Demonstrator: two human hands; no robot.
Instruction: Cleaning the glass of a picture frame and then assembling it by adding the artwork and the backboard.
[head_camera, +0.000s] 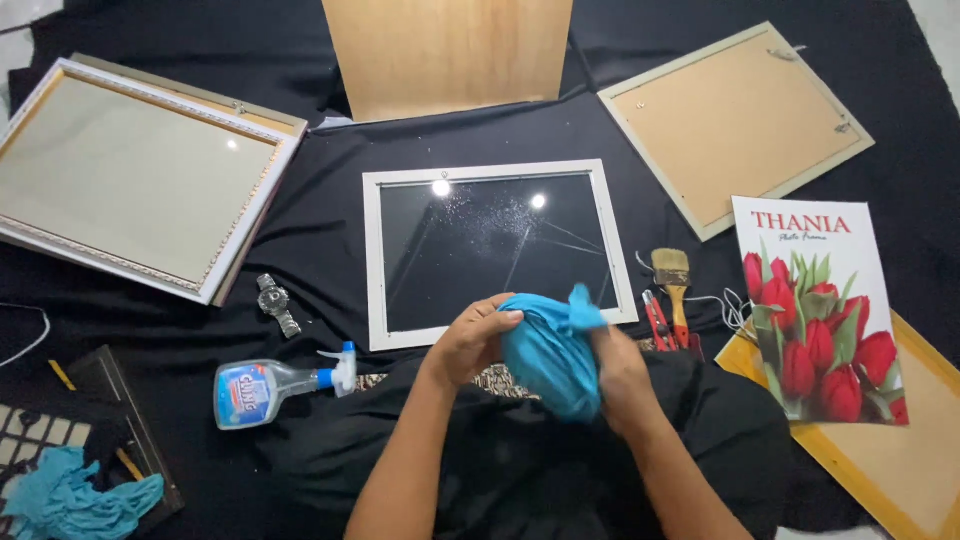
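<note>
Fingers of the left hand (472, 342) curl tight into one side of the blue cloth (548, 352), and the right hand (618, 372) clamps the other side, the soft fabric bunched into a rounded wad with one corner poking up. The wad sits over the person's lap, just at the near edge of the white frame (497, 253), whose dark glass is speckled with spray droplets and streaks. Left of it lies a clear spray bottle (280, 385) beside a metal wristwatch (275, 303); right, a wooden-handled paintbrush (673, 280) and a glossy tulip print (820, 310).
</note>
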